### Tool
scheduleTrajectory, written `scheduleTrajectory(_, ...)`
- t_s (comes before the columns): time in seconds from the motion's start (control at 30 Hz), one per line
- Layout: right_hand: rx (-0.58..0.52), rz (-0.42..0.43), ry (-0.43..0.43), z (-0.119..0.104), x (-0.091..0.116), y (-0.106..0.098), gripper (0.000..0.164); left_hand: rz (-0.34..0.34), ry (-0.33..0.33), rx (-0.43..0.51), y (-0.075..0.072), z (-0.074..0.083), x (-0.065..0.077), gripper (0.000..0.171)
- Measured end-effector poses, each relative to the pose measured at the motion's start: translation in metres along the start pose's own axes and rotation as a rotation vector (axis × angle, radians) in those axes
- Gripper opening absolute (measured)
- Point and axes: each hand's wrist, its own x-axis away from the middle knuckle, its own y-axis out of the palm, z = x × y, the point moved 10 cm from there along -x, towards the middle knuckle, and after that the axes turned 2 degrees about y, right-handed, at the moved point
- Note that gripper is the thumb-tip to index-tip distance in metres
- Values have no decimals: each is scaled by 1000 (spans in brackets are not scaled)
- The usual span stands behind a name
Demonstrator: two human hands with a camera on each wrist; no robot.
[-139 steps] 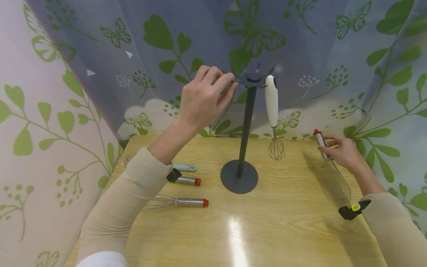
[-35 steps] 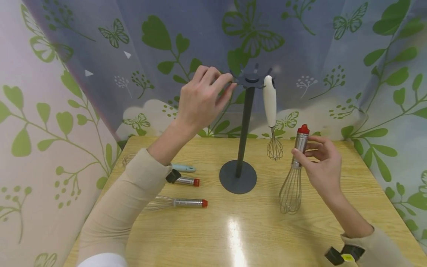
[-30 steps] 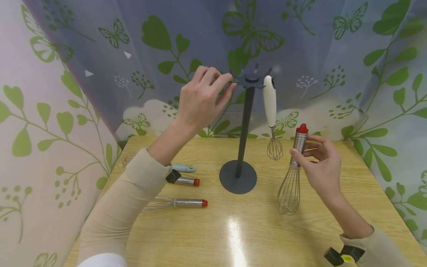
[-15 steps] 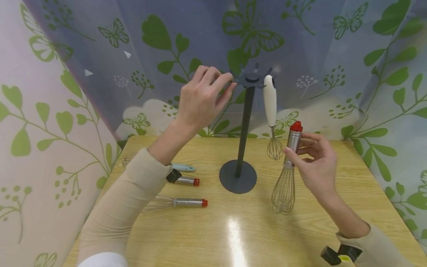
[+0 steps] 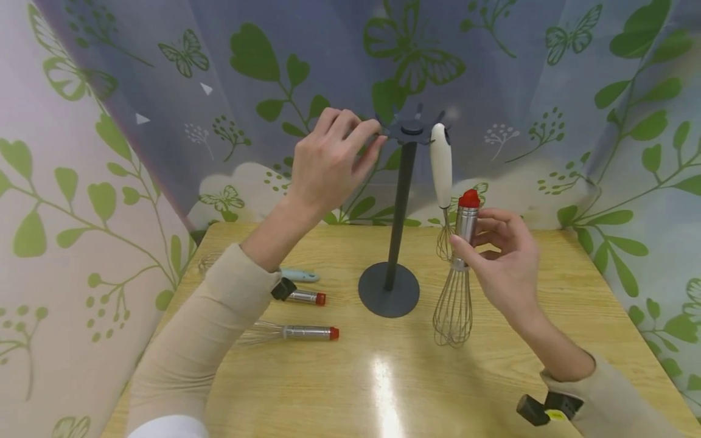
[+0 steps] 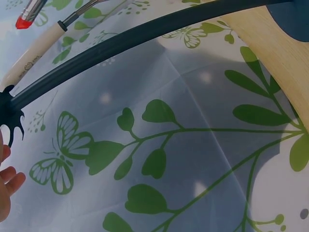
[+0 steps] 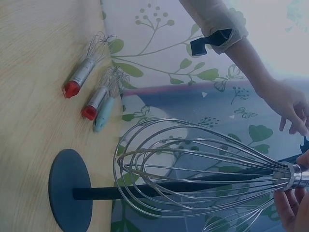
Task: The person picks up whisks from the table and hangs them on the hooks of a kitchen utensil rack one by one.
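Note:
A dark metal rack (image 5: 404, 201) with a round base stands on the table, hooks radiating from its top. My left hand (image 5: 330, 159) pinches one hook on the left side between thumb and fingers. From a right-hand hook hangs a small whisk with a white handle (image 5: 441, 164). My right hand (image 5: 506, 261) grips a larger steel whisk (image 5: 465, 228) by its handle, upright, red tip up, in front of the hanging one. In the right wrist view this whisk's wire loops (image 7: 207, 169) overlap the rack's pole. The left wrist view has the rack's hooked top (image 6: 8, 113) beside my fingertips.
On the wooden table (image 5: 306, 389), left of the base, lie two steel whisks with red ends, the nearer whisk (image 5: 309, 333) and the farther whisk (image 5: 308, 297). Behind them is a utensil with a light blue handle (image 5: 301, 275), partly behind my left arm. A patterned curtain (image 5: 339, 55) backs the table.
My right hand has brought the steel whisk from the table's right side leftward, turning it upright, and it now overlaps the hanging whisk. My left hand stays on the rack.

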Motion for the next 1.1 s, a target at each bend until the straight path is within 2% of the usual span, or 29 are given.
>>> scheduleTrajectory(0.37, 9, -27, -50, -17, -9, 10, 46, 6, 5, -5, -1, 1, 0, 27)
scheduleTrajectory(1.1, -27, -29, -113, -35, -20, 30, 42, -10, -12, 19, 0, -1, 0, 27)
